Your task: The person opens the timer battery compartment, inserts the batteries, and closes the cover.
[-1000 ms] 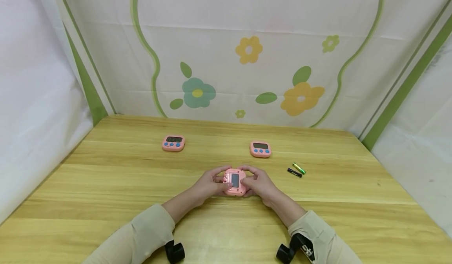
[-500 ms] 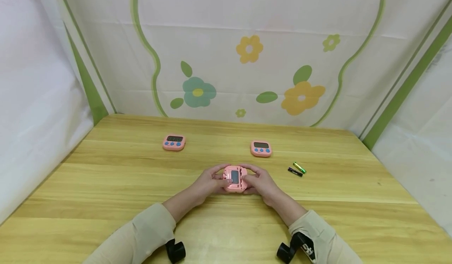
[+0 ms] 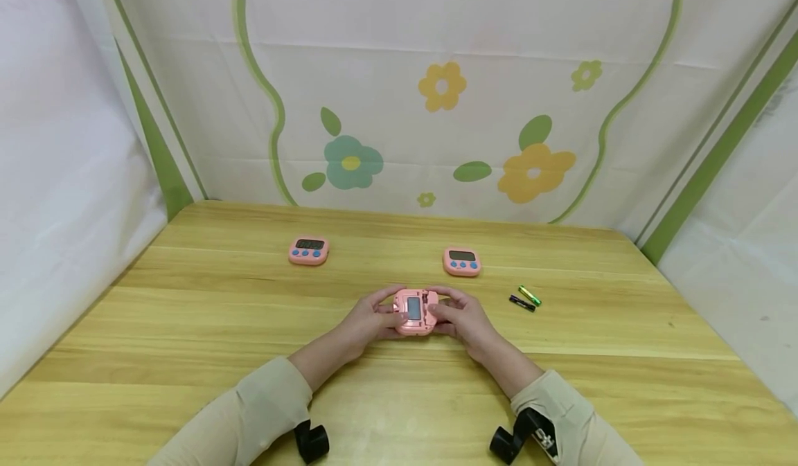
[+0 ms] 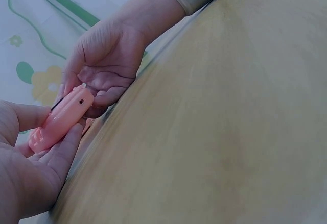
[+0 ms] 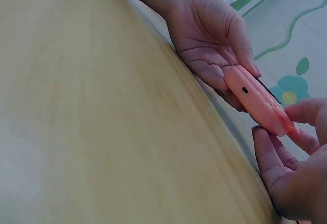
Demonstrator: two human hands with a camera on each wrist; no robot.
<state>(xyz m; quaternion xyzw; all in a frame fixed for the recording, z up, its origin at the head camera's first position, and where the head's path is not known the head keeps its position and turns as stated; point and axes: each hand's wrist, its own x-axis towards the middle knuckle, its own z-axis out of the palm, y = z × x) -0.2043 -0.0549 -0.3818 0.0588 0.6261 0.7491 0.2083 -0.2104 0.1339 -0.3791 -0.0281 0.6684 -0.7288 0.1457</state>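
Note:
A pink digital timer is held between both hands, its back with a grey rectangle facing up. My left hand grips its left side, thumb lying on the back near the grey rectangle. From the right, my right hand holds the other side with its thumb on the pink battery cover. This cover sits shifted outward, and a dark slot shows beside it. Both wrist views show the timer edge-on above the tabletop, a small dark hole in its rim. Fingers of both hands support it from below.
Two more pink timers, a left one and a right one, lie screen up with blue buttons towards the rear of the wooden table. A green battery and a black battery lie to the right. Flowered white cloth hangs behind.
The battery cover has slid to the right under my right thumb, baring a dark slot in the timer's back. The timer has moved slightly away from me, still in both hands.

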